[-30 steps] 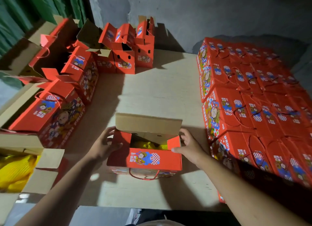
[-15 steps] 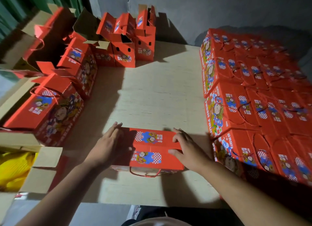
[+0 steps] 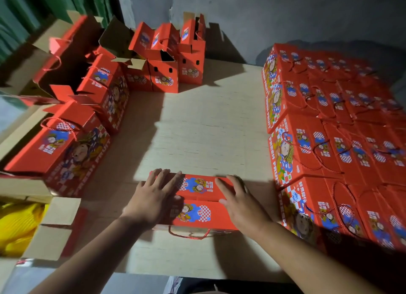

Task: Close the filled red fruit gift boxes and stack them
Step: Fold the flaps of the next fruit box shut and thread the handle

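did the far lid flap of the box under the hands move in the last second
Yes. It stood upright a second ago; now the far flap lies flat, closed down onto the box, level with the table, under the left hand and right hand.

1. We reach both bare forearms forward from the bottom of the view, angled in toward each other.
2. Our left hand lies palm down, fingers straight and slightly spread, pointing away from us.
3. Our right hand lies palm down too, fingers extended and only gently bent, thumb turned inward toward the left hand.
4. Our hands sit level with each other, apart, neither one curled.
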